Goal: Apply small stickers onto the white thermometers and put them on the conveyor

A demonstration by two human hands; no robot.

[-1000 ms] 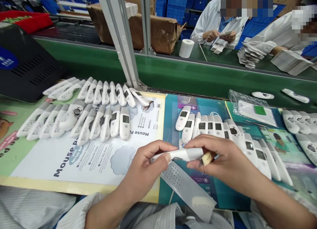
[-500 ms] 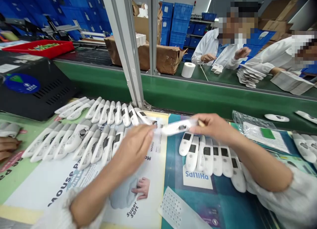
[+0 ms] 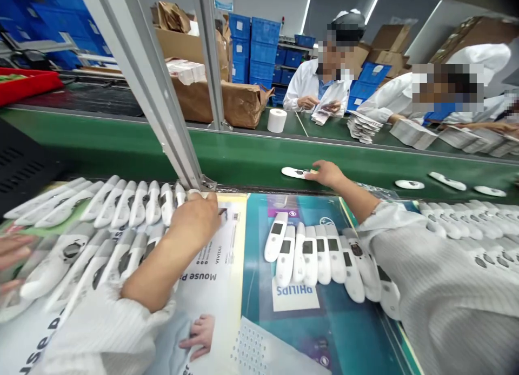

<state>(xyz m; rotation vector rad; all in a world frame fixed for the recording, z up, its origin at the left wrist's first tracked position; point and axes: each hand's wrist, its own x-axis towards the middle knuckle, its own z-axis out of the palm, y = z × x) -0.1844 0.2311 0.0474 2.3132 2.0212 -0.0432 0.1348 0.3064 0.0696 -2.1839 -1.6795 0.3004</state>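
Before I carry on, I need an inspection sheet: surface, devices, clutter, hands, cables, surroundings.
Surface: white printed mat beside teal Philips mat; green belt behind.
Devices: white handheld devices, likely thermometers, grouped on both mats; three lie on the belt.
Clutter: translucent perforated strip, partly on the teal mat.
Left hand: over the back row's end; grip hidden.
Right hand: at the end of a fourth device over the belt; grip unclear.
Cables: nothing seen.
Surroundings: metal post, paper roll, people in white; blurred hand at left edge.
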